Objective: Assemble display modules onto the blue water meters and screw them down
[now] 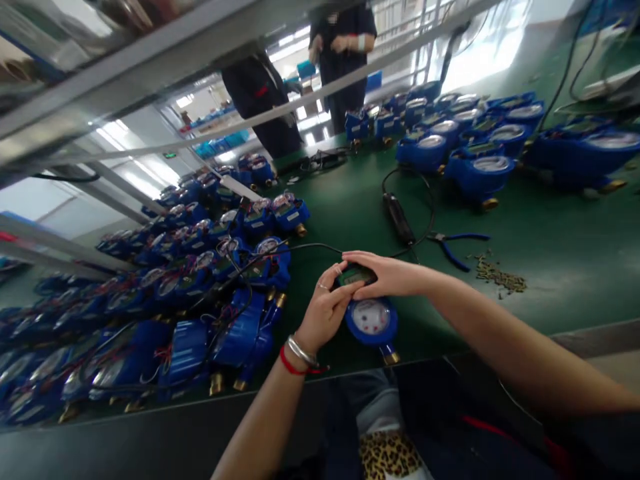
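Observation:
Close to the table's front edge lies a blue water meter (371,320) with a round clear dial and a brass threaded end. Its upper part holds a dark green module (356,275) with a small display. My left hand (324,308), wearing a ring and bracelets, grips this upper part from the left, fingers bent around the module's edge. From the right, my right hand (389,276) closes on the same part, thumb and fingers at its edges. My fingers partly cover the module, so its fixings are hidden.
Blue-handled pliers (453,248), a pile of small brass-coloured screws (500,275) and a black corded tool (399,219) lie on the green tabletop (565,260). Many wired meters (200,287) crowd the left; more meters (480,167) stand at back right. Two people stand beyond the metal rail.

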The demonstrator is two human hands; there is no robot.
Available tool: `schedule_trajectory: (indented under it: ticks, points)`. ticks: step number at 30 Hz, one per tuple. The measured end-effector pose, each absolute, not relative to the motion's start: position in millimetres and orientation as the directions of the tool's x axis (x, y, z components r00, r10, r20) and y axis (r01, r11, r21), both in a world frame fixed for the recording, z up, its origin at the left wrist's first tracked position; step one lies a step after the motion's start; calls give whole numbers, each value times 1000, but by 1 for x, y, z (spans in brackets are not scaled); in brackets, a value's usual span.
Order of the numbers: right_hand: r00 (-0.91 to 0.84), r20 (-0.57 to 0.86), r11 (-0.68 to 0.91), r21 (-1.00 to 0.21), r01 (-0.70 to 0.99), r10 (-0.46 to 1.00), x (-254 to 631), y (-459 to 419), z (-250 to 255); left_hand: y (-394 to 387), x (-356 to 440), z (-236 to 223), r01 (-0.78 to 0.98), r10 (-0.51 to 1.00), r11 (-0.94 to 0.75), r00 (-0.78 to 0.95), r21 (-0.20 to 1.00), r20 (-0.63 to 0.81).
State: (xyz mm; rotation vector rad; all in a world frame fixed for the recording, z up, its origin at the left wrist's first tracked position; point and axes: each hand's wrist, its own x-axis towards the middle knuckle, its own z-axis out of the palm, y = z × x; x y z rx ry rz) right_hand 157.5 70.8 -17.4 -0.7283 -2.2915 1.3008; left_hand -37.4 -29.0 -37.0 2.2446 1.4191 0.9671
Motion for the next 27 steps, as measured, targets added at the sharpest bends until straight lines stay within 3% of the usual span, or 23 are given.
schedule_trajectory:
  ticks: [2, 5, 17, 27]
  points:
    - [-785, -16, 196, -965, 174, 619, 167, 79, -22, -29, -39, -37, 683, 888, -453, 288, 574, 358]
    - [-714, -34, -14, -999, 33, 700, 177, 84, -26, -31, -41, -34, 694, 894, -443, 298, 568, 334]
    - [-704, -22, -53, -998, -21, 710, 171, 75, -32, -31, -37, -24, 703, 911, -412, 306, 581, 275]
    - [-713, -36, -309, -915, -259, 701, 173, 73, -48, -32, -39, -29, 693, 921, -388, 280, 607, 270]
